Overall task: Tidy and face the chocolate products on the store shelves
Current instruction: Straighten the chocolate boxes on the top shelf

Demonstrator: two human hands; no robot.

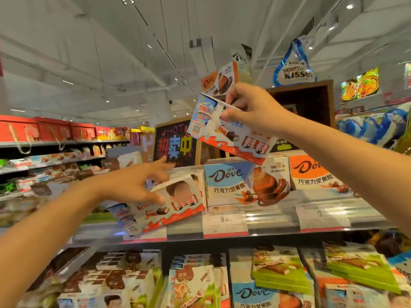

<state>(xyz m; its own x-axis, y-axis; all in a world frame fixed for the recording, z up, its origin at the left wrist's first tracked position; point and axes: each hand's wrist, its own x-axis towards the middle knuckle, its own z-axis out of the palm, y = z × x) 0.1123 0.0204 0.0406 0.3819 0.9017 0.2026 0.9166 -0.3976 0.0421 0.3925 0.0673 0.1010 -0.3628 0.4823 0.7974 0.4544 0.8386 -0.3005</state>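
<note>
We're in a bright store aisle under a white ceiling, facing a chocolate shelf (278,221) with clear price-tag rails along its front edge. Up top, our right hand (251,110) has a white-and-red Kinder box (224,132) in the air, thumb and curled fingers pinching its upper edge, the box hanging tilted above the row, its long axis sloping down to the right. Below it, our left hand (138,185) reaches in with fingers spread, the fingertips resting against the top of a second Kinder box (173,205) that sits skewed on the shelf, its left end dipping toward the rail and its right end just beside the blue Dove box (235,185). An orange Dove box (311,172) stands further right, faced properly. So here's what matters: the crooked box lies directly under the left fingers, long axis running along the shelf but canted, and the left hand is plainly the nearer one. We'd judge it needs levelling first, making room for the raised box to come down behind or beside it.
</note>
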